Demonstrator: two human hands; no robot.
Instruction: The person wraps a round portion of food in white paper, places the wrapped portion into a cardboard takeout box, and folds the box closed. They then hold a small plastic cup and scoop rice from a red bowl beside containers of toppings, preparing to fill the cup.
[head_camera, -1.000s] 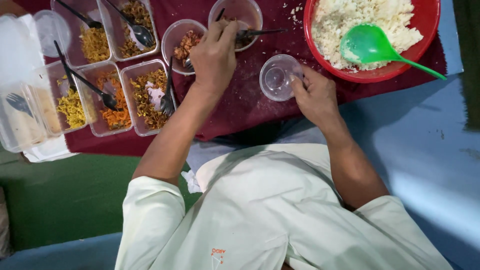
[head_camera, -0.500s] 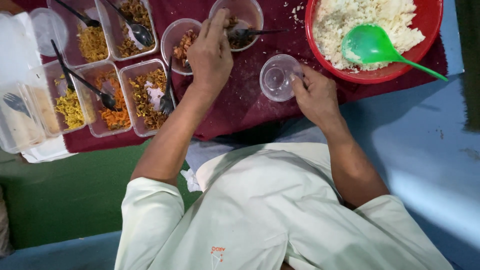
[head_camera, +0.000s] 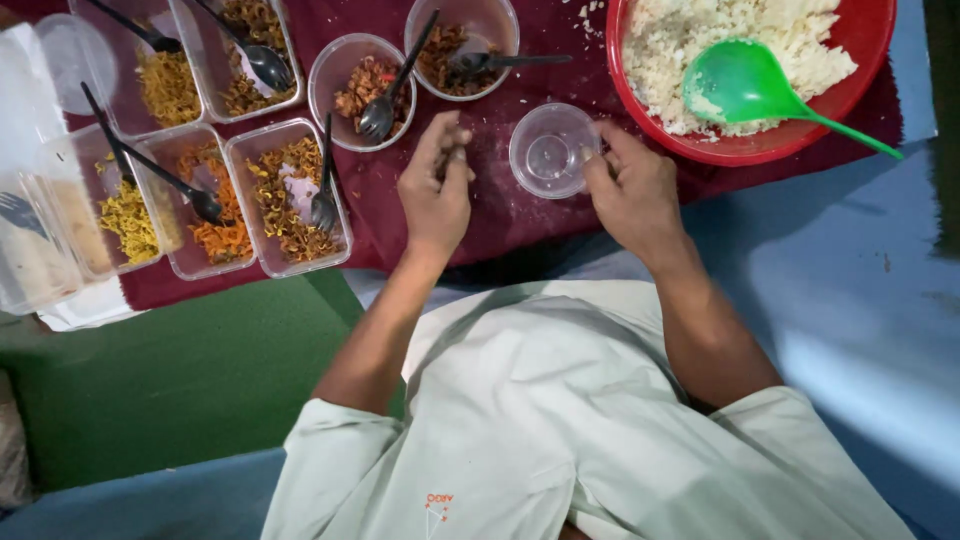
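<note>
Clear plastic, the empty cup (head_camera: 551, 150) sits on the maroon cloth (head_camera: 500, 215) beside the red bowl (head_camera: 870, 70). Your right hand (head_camera: 632, 190) pinches its rim. Your left hand (head_camera: 437, 190) hovers nearby, fingers loosely curled, holding nothing.

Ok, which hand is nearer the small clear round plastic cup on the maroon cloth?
Right. The right hand has its fingertips at the cup's rim; the left hand hangs apart on the cup's other side, fingers bunched.
</note>
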